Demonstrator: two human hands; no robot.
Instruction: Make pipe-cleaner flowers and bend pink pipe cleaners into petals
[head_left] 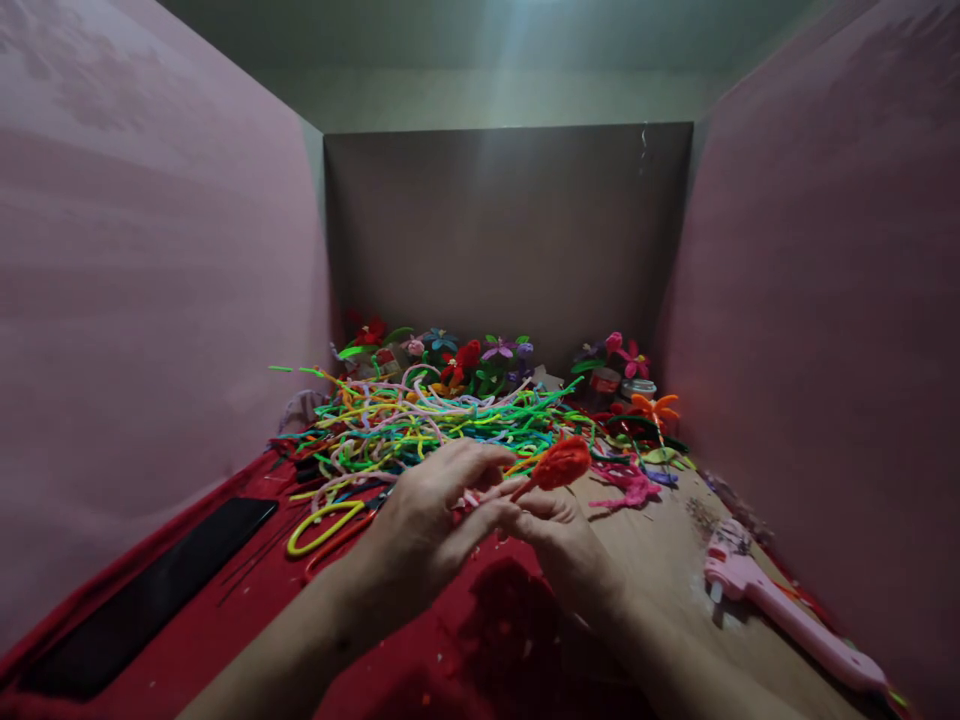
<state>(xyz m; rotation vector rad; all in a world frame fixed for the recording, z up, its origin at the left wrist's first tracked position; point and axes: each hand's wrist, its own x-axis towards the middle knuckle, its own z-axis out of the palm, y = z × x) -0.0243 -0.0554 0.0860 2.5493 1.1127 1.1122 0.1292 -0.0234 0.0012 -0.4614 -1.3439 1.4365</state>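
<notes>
A red fuzzy flower bud (562, 463), seemingly made of pipe cleaner, tilts up to the right between my hands. My right hand (574, 550) is closed, its fingertips pinching the thin stem below the bud. My left hand (431, 510) curls in from the other side, thumb and fingers closed around the lower stem, where something small and pinkish shows. The thumbs and fingertips of both hands meet there, and the stem's lower end is hidden. Just beyond lies a tangled heap of colourful pipe cleaners (405, 425).
Scissors with yellow and orange handles (324, 530) lie left of my hands, near a black phone (157, 595). A pink glue gun (795, 615) rests on a brown board (645, 570) at right. Finished flowers (457, 360) stand at the back. Pink panels (150, 250) wall both sides.
</notes>
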